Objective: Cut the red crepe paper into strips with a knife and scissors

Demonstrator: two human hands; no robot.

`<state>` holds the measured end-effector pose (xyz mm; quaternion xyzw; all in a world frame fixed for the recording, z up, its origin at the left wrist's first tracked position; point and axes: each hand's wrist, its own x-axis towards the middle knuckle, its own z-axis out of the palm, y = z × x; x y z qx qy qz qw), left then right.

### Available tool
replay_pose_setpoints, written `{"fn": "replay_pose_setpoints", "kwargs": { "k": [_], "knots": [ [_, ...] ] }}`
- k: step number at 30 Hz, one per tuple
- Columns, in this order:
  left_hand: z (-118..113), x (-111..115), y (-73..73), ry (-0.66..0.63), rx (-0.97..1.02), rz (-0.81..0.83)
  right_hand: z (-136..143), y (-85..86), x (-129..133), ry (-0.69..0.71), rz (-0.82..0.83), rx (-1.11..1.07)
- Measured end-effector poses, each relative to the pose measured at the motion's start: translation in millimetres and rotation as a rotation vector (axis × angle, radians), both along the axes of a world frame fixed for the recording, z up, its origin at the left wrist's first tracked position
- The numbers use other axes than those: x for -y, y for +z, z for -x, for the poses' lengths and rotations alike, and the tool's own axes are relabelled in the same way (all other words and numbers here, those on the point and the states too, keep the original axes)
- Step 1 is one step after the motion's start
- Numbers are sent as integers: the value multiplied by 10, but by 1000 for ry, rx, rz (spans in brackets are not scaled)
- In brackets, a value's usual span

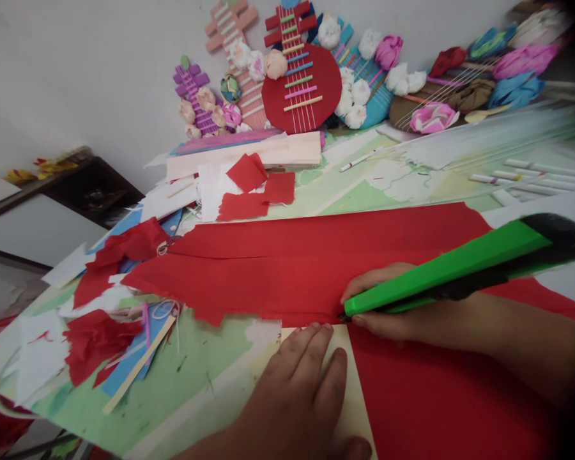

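My right hand (383,306) grips a green and black utility knife (450,262) close to its front end, with the thumb and fingers around it. The knife's dark tip rests at the lower edge of a long red sheet (268,281), and its back end points up to the right. My left hand (306,383) lies flat, fingers stretched out, on a cream card strip (357,383) just below that edge. More red sheet (441,396) spreads under my right forearm. A fold or seam runs along the long sheet, and its left end is ragged.
Crumpled red scraps (100,342), a blue piece (124,374) and a thin cream stick (138,367) litter the left side. Decorated stringed-instrument models, one a red lute (301,96), lean on the wall behind. White sticks (536,179) lie at right; a dark shelf (86,191) stands left.
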<state>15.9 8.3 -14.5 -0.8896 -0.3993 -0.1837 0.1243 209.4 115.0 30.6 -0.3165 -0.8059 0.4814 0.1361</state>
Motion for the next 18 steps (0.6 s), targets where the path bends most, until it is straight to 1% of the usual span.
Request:
{"fn": "replay_pose_setpoints", "kwargs": {
  "k": [3,6,10,14,18],
  "knots": [
    [13,-10,44,-38,-72,36,-6,2,7,-10,22,5],
    [13,-14,59,-28,-75,34,1,10,12,-15,19,13],
    [5,-6,66,-10,-60,41,23,-5,15,-4,-33,20],
    [-1,-4,96,-42,-128,66,26,-24,24,28,-94,51],
    [-1,1,59,2,-36,23,21,-17,33,41,-180,72]
  ]
}}
